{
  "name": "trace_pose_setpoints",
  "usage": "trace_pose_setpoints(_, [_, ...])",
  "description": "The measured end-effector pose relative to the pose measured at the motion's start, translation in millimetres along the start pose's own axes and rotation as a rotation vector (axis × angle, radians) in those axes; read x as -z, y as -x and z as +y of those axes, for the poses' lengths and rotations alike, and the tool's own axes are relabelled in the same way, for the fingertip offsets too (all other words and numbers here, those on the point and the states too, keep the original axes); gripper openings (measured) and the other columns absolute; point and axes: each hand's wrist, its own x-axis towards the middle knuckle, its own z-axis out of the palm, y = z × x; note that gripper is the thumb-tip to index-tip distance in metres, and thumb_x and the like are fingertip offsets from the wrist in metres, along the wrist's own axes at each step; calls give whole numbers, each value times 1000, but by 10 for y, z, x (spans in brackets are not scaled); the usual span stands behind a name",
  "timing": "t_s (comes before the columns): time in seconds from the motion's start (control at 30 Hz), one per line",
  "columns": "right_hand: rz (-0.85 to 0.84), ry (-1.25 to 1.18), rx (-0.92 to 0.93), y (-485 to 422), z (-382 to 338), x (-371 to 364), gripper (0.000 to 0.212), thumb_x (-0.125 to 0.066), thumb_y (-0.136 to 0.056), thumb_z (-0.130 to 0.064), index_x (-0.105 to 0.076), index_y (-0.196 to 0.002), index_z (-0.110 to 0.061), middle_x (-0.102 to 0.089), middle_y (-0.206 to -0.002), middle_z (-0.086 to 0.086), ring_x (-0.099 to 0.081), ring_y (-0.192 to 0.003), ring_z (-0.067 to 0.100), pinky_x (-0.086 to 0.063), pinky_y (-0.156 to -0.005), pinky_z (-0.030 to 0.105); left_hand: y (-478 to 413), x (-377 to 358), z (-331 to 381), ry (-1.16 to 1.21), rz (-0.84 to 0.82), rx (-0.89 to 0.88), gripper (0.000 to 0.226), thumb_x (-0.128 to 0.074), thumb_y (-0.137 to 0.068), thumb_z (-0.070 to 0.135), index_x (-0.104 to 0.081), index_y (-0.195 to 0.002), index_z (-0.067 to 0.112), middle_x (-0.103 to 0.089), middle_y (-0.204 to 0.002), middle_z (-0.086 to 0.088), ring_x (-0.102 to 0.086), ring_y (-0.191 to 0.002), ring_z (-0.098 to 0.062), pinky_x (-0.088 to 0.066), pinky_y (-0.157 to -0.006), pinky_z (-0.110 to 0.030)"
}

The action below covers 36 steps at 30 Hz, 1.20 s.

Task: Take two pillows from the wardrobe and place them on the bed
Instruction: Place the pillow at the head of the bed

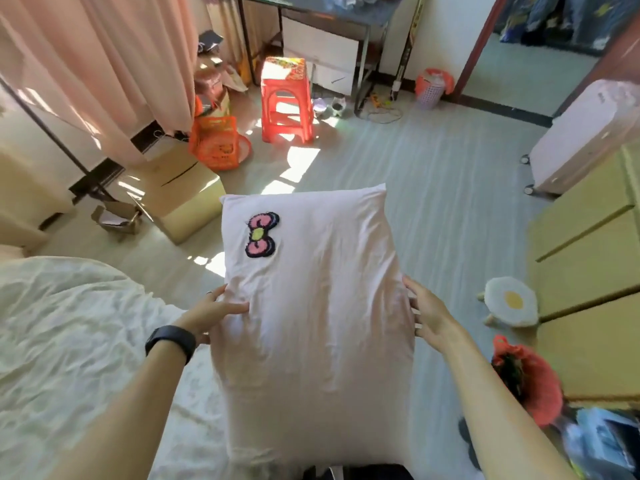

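A pale pink pillow [322, 306] with a pink bow patch near its far left corner is held out in front of me, above the floor. My left hand [211, 313] grips its left edge, thumb on top; a black band sits on that wrist. My right hand [429, 313] presses against its right edge with fingers curled under. The bed [69, 341], covered in a crumpled cream sheet, lies to the left, its edge just beside the pillow. No wardrobe or second pillow shows.
A cardboard box [180, 195] stands on the floor ahead left. Orange stools [285, 98] and a basket [216, 143] sit farther back by the pink curtain. Yellow drawers [588, 258], a small egg-shaped stool [510, 301] and a red bag [530, 379] line the right.
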Motion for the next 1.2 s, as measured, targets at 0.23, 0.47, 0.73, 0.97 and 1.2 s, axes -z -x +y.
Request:
trace_pose_setpoints(0.23, [-214, 289, 201, -1368, -1270, -453, 44, -81, -76, -39, -67, -116, -29, -72, -114, -2, -71, -97, 18, -56, -67, 29, -682, 64, 572, 125, 178, -6, 106, -87, -64, 31, -29, -152, 29, -38, -152, -1, -47, -120, -27, -50, -87, -45])
trace_pose_setpoints(0.47, [-464, 588, 359, -2080, -2462, -1445, 51, -89, -70, -26, -61, -112, -32, -69, -110, 3, -68, -102, 23, -57, -78, 36, -838, 428, 789, 384, 435, 17, 99, -87, -67, 19, -34, -151, 24, -41, -151, -4, -48, -131, -30, -51, -88, -41])
trace_pose_setpoints(0.73, [-658, 814, 510, -2533, -3298, -3498, 62, -88, -51, -48, -63, -108, -41, -73, -105, 3, -71, -94, 22, -59, -86, 47, -1154, 1475, 681, 622, 730, 60, 97, -87, -70, 17, -33, -151, 17, -41, -152, -2, -45, -135, -27, -48, -99, -43])
trace_pose_setpoints(0.97, [-778, 845, 494, -2671, -3913, -5344, 77, -93, -52, -43, -59, -120, -37, -69, -117, 8, -69, -104, 27, -58, -88, 49, -1563, 2934, 832, 718, 842, 46, 95, -84, -75, 9, -29, -153, 13, -39, -153, -6, -43, -137, -28, -43, -103, -41])
trace_pose_setpoints(1.2, [-845, 871, 502, -2770, -4525, -6933, 68, -92, -64, -29, -58, -123, -34, -70, -110, 10, -71, -96, 28, -58, -87, 51, -1845, 4298, 962, 808, 790, 51, 112, -92, -56, 22, -32, -150, 28, -48, -141, 2, -56, -122, -24, -56, -84, -41])
